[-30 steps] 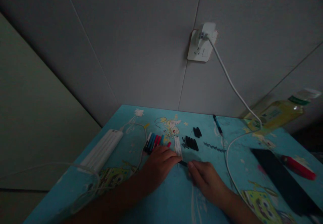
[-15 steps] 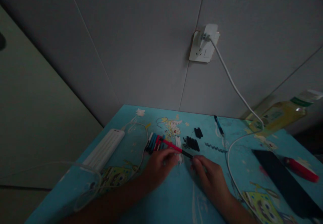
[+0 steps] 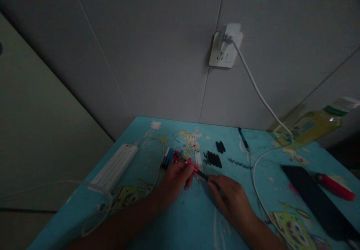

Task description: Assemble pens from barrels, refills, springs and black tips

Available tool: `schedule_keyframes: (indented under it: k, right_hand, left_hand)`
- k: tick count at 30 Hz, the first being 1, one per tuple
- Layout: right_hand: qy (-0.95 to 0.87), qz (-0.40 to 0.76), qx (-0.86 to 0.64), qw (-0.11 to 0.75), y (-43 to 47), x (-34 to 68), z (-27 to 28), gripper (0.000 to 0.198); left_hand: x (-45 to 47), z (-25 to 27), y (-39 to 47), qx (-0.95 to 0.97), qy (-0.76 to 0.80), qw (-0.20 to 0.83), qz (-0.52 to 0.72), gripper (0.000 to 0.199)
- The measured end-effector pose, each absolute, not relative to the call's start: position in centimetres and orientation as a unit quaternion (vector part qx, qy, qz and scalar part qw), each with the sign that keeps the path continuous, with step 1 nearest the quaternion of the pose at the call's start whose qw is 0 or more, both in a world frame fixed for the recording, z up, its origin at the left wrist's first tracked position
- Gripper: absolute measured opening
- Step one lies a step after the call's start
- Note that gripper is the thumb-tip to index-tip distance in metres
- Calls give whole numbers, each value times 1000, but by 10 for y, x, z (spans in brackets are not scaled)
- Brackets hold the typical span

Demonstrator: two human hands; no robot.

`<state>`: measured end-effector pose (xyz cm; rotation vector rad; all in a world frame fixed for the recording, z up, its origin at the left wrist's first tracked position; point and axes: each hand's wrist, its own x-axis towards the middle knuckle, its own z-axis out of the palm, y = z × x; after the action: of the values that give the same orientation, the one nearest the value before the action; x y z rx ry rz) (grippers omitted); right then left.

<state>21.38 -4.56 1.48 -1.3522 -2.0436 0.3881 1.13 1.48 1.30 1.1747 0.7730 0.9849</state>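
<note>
A red and black pen (image 3: 201, 173) is held slantwise above the table between my two hands. My left hand (image 3: 178, 175) pinches its red middle, with a dark, pale-banded section sticking out to the upper left. The fingers of my right hand (image 3: 229, 193) are closed around its black lower end. Just beyond my left hand lies a row of blue, red and white pen barrels (image 3: 168, 159), partly covered by it. Thin white pen refills (image 3: 198, 160) lie behind the pen. Several black pen caps or grips (image 3: 214, 160) rest to their right, beside small dark pieces.
At left lies a white power strip (image 3: 115, 165) with its cable. A charger (image 3: 231, 36) in the wall socket trails a white cable (image 3: 254, 171) over the table. On the right are a blue pen (image 3: 243, 139), a black flat case (image 3: 317, 201), a red object (image 3: 334, 187) and a bottle (image 3: 312, 126).
My left hand has shifted up and left along the pen, and now covers more of its red part. The right hand has moved slightly left and down, still on the black end.
</note>
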Motion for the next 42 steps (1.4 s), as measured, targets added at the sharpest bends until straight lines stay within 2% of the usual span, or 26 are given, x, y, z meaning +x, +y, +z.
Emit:
schedule_keyframes:
  k: [6, 10, 14, 17, 24, 30, 42]
  right_hand:
    - [-753, 217, -527, 328, -48, 211, 18, 25]
    - [-689, 345, -537, 343, -50, 205, 20, 41]
    - [-631, 434, -536, 356, -51, 201, 19, 46]
    - [-647, 407, -534, 361, -49, 200, 19, 44]
    - [-708, 297, -545, 338, -49, 202, 16, 20]
    - [-746, 235, -539, 312, -50, 203, 15, 18]
    - [-757, 234, -536, 290, -51, 202, 11, 23]
  left_hand:
    - [10, 13, 14, 532, 321, 660, 423, 37]
    - [9, 11, 14, 542, 320, 656, 417, 37]
    - [9, 13, 14, 540, 350, 641, 417, 40]
    - [8, 13, 16, 536, 371, 632, 419, 40]
    - [5, 8, 18, 534, 405, 617, 412, 40]
    - [6, 7, 19, 538, 404, 611, 417, 40]
    - [5, 5, 19, 546, 403, 614, 403, 38]
